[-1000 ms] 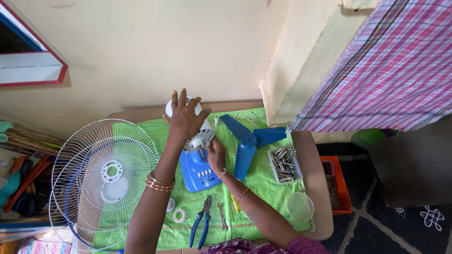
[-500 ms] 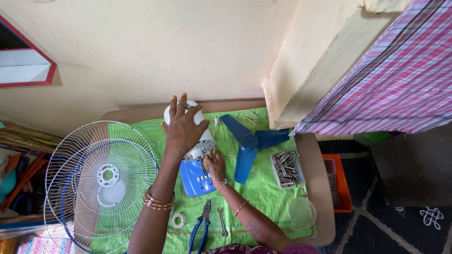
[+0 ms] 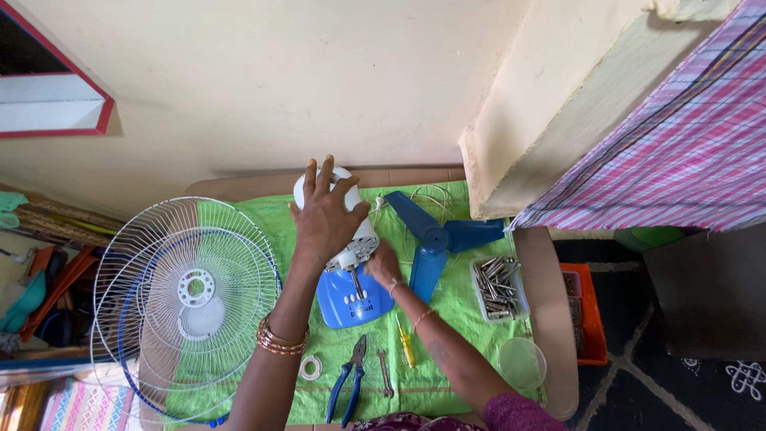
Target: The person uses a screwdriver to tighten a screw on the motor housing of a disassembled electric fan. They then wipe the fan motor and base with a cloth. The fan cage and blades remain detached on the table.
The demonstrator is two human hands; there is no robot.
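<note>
Left hand: the left hand [image 3: 323, 214] lies spread, palm down, over the rounded white plastic fan motor housing [image 3: 345, 214], fingers splayed across its top and pressing on it rather than closed around it.
Right hand: the right hand [image 3: 383, 267] sits just beside the housing's lower right edge, fingers curled in at the motor; whether they pinch anything cannot be told.
Motor housing: it stands on the blue plastic fan base with white buttons [image 3: 351, 297], near the middle of the green cloth-covered table [image 3: 447, 319], close to the wall.
Fan blade: a blue three-bladed plastic propeller [image 3: 435, 238] lies just right of the right hand.
Grilles: two round white wire fan guards [image 3: 187, 299] are stacked at the table's left end, overhanging its edge.
Tools: blue-handled pliers [image 3: 345, 391], a small grey spanner [image 3: 385, 375] and a yellow-handled screwdriver [image 3: 406, 347] lie between the forearms near the front edge; a small white tape roll [image 3: 310, 367] lies left of the pliers.
Containers: a clear box of metal screws [image 3: 498, 287] sits right of the blade, a round clear lid [image 3: 523, 364] near it.
</note>
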